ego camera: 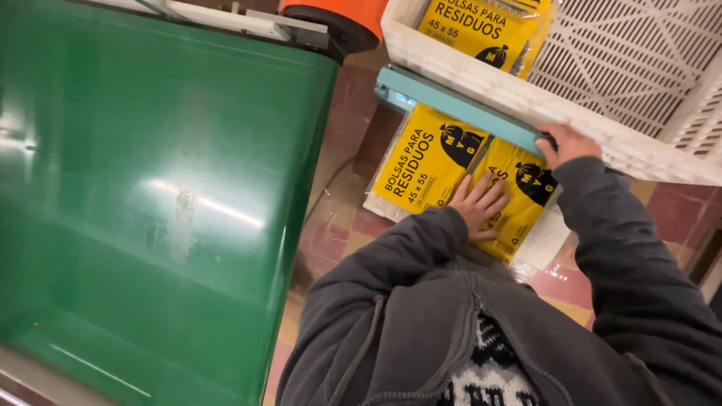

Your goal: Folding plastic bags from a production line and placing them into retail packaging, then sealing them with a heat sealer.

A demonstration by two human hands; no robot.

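Head view, looking down: the left hand lies flat with fingers spread on a yellow packet of bags, pressing on it rather than gripping; this packet rests under the teal arm of a heat sealer, beside a second yellow packet that lies just to its left, the two touching or overlapping at their edges. The right hand sits at the end of the sealer arm, fingers curled over its dark handle — closed on it, as far as can be seen. Both arms wear grey sleeves. A white plastic crate stands just behind the sealer; another yellow packet lies inside it. A large green bin fills the left — an orange object shows above its far edge; the floor tiles are reddish and cream.
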